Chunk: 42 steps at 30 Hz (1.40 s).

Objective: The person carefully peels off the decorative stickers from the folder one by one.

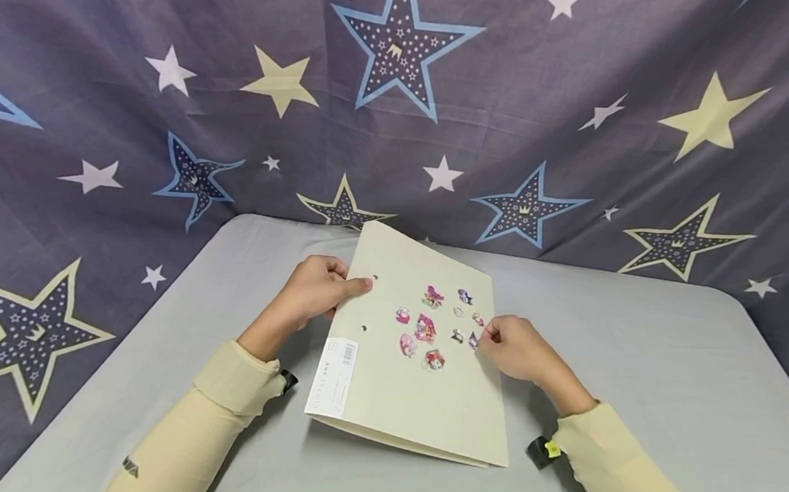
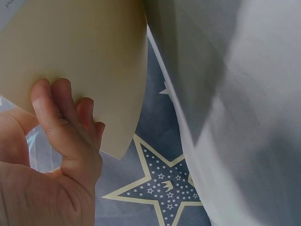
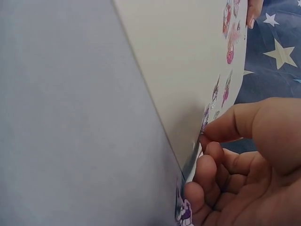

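Observation:
A cream folder (image 1: 421,409), tilted up off the grey surface, carries a cluster of small colourful stickers (image 1: 425,328) and a white barcode label (image 1: 335,378). Along its left edge my left hand (image 1: 318,288) grips it, thumb on the front. In the left wrist view the fingers (image 2: 68,113) of that hand lie against the back. At the right edge, beside the outermost stickers, my right hand (image 1: 517,347) pinches the folder between thumb and finger. A purple sticker (image 3: 185,214) shows below those fingertips in the right wrist view.
The folder's lower edge is over a grey cloth-covered table (image 1: 644,344). A dark curtain (image 1: 493,128) printed with stars hangs behind the table and along its sides. Each sleeve cuff has a small black device (image 1: 542,451) near it.

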Tool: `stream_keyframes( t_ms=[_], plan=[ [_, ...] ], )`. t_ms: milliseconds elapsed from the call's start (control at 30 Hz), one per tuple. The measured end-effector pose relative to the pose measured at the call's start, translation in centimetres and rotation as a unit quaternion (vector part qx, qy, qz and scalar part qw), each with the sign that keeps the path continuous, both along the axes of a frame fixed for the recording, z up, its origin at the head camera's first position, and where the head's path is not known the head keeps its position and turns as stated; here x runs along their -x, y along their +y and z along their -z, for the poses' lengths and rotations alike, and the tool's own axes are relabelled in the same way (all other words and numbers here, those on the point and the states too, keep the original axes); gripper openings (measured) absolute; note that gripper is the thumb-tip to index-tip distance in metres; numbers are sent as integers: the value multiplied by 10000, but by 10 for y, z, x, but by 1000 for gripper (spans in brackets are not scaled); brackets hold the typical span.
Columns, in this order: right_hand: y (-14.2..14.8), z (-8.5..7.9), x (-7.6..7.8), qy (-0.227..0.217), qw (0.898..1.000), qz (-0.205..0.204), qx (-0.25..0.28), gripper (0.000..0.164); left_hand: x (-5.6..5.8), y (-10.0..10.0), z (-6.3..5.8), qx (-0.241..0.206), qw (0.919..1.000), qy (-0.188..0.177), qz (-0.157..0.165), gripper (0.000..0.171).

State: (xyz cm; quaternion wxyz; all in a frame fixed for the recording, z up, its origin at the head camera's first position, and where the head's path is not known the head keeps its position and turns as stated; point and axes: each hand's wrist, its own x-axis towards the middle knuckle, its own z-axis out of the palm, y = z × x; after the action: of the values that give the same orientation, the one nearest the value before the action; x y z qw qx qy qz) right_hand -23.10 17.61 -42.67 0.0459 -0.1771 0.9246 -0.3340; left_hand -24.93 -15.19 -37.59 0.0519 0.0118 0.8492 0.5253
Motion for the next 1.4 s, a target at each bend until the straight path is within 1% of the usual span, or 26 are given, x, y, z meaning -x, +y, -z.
stream_keyframes(
  t_ms=[333,567,867,1300,1400],
  plan=[
    [0,0,0,83,9999,-62,9,12,0,0,0,9,10000,26,7,36],
    [1,1,1,264,9996,-48,8,13,0,0,2,31,10000,20,11,36],
    [1,-4,0,315,9994,-98,57,13,0,1,1,78,10000,32,-6,36],
    [1,-13,-3,243,9995,-174,108,11,1,0,1,131,9999,-2,-28,36],
    [1,-15,-3,181,9997,-131,121,10,0,0,1,143,9999,1,-27,36]
  ],
)
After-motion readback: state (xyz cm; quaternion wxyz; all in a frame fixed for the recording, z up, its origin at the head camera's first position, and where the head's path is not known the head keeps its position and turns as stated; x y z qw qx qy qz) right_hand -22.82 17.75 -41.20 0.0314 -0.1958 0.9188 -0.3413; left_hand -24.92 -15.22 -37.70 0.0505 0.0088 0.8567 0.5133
